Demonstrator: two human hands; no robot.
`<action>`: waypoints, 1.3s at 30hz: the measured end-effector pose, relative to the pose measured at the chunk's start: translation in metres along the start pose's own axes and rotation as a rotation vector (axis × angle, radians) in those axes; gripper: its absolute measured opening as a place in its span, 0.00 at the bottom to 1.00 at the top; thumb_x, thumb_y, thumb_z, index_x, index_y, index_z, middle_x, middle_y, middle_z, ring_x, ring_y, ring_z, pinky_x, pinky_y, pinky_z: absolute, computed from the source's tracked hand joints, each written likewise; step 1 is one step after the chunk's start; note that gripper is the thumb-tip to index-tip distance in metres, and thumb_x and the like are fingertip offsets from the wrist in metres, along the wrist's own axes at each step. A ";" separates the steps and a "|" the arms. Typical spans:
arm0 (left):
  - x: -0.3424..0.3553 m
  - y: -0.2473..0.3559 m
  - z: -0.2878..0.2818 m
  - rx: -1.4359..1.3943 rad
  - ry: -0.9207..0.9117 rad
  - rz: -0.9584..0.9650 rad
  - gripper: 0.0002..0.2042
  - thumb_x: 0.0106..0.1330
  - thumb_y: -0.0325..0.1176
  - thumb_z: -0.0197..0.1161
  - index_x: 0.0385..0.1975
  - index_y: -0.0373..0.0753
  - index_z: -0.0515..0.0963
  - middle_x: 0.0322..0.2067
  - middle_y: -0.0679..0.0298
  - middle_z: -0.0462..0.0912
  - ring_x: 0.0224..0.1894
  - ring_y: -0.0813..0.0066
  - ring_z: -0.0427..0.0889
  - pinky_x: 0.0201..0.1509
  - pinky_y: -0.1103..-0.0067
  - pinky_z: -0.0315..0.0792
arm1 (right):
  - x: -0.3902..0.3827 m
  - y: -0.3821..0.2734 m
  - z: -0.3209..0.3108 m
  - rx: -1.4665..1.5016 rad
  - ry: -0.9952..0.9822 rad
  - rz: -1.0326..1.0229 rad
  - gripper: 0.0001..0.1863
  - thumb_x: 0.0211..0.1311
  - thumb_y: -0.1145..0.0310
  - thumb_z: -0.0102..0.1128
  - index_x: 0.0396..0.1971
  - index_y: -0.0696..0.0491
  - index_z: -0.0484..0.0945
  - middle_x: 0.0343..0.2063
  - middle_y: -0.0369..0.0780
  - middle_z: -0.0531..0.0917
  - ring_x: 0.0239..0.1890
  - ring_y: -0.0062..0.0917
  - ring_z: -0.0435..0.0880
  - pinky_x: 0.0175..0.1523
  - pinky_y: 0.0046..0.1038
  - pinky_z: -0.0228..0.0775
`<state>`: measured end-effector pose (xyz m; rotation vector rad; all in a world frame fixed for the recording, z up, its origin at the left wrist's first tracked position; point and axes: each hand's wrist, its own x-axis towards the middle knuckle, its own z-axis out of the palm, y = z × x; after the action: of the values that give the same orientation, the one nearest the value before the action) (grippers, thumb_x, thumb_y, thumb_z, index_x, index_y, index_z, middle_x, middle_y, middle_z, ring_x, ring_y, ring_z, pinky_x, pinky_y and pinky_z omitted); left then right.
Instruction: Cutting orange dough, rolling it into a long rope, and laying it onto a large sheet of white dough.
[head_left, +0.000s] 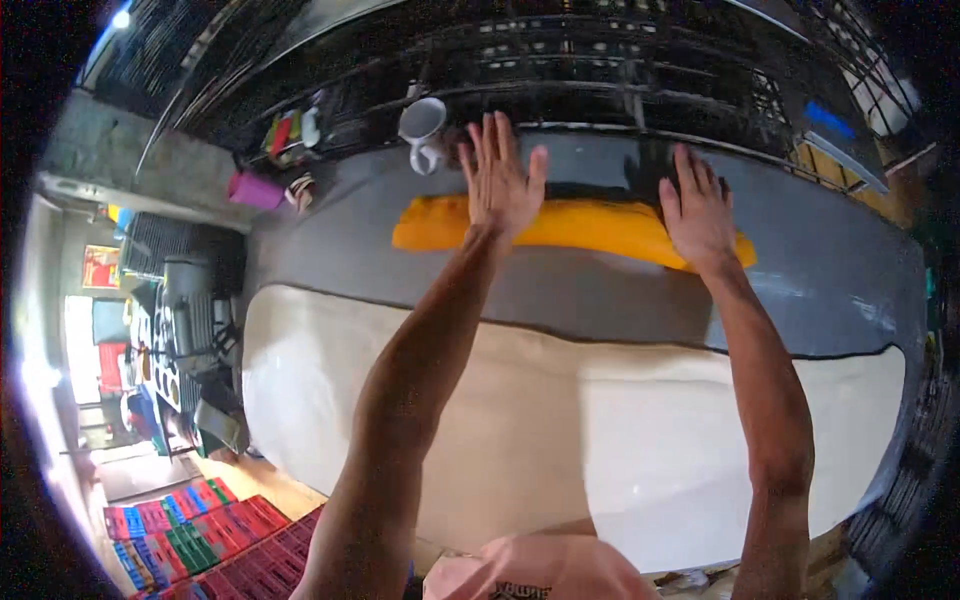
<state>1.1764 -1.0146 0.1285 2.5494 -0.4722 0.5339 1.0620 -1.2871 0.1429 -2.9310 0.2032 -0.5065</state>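
Observation:
A long soft yellow roll, perhaps dough (598, 228), lies across the grey worktop (320, 250). My left hand (500, 185) is over the left-middle part of the roll, fingers stretched out and pointing toward the back. My right hand (700, 210) is at the roll’s right part, also open, fingers extended. Whether either palm presses on it is hard to tell. A white jug or cup (422, 135) stands just left of my left fingertips. Nearer me a wide cream sheet (660, 430) covers the front of the worktop.
Dark metal racks (560, 70) run behind the worktop. A pink container (255, 190) sits at the back left corner. Stacked coloured crates (200, 530) fill the lower left, with black equipment (185, 320) above them. A blue-topped object (830, 120) is at the back right.

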 end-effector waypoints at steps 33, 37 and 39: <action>-0.163 -0.104 -0.128 0.183 -0.325 0.155 0.37 0.78 0.50 0.56 0.80 0.34 0.61 0.78 0.35 0.59 0.81 0.35 0.56 0.84 0.45 0.47 | -0.133 -0.236 0.001 -0.098 -0.222 -0.061 0.42 0.77 0.44 0.50 0.84 0.45 0.54 0.81 0.53 0.58 0.82 0.60 0.54 0.80 0.73 0.39; -0.058 -0.130 -0.088 0.369 -0.055 0.059 0.40 0.81 0.55 0.48 0.79 0.26 0.58 0.79 0.36 0.58 0.80 0.36 0.58 0.84 0.49 0.48 | -0.016 -0.208 0.024 -0.074 -0.022 0.135 0.38 0.81 0.42 0.44 0.82 0.48 0.59 0.82 0.50 0.60 0.78 0.59 0.63 0.79 0.69 0.48; -0.045 -0.147 -0.085 0.283 0.060 0.164 0.41 0.80 0.56 0.49 0.78 0.22 0.58 0.79 0.37 0.59 0.80 0.38 0.60 0.84 0.50 0.50 | -0.021 -0.201 0.034 -0.037 -0.100 0.113 0.38 0.81 0.43 0.43 0.81 0.49 0.61 0.81 0.50 0.60 0.78 0.58 0.63 0.80 0.67 0.49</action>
<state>1.1753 -0.8390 0.1192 2.7665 -0.6275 0.7844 1.0750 -1.0824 0.1403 -2.9500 0.3662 -0.3425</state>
